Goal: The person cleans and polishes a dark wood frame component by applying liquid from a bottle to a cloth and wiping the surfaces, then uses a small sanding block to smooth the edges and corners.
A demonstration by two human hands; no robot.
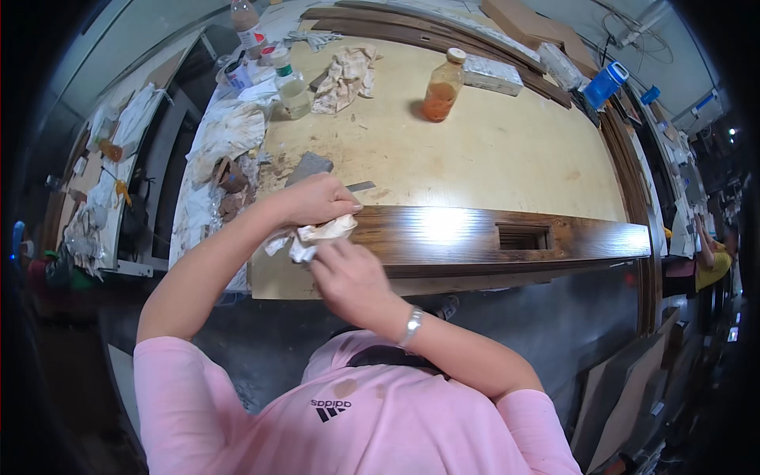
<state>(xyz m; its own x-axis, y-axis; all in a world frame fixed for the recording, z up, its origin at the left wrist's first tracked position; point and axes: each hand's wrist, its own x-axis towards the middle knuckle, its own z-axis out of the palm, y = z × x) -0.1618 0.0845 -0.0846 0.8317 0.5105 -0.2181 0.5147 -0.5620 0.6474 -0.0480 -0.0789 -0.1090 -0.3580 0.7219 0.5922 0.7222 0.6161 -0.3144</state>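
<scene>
A crumpled white cloth (326, 231) is bunched over the left end of a dark brown, glossy wooden plank (419, 237). My left hand (318, 198) is closed at the cloth's far edge, its fingertips beside the plank's far corner; its palm side is hidden. From the near side, my right hand (348, 281) pinches the cloth, with the fingers partly covered by it. Toward its right end the plank has a rectangular cutout (523, 237). More planks seem to lie beneath it. A grey pad (309, 167) and a thin flat metal strip (361, 187) lie just beyond my left hand.
On the pale tabletop (507, 150) stand a bottle of orange liquid (443, 89) and a clear bottle (293, 91). A stained rag (346, 79) lies between them. Dark wood strips (443, 38) line the far edge. Plastic-covered clutter (226, 134) fills the left side.
</scene>
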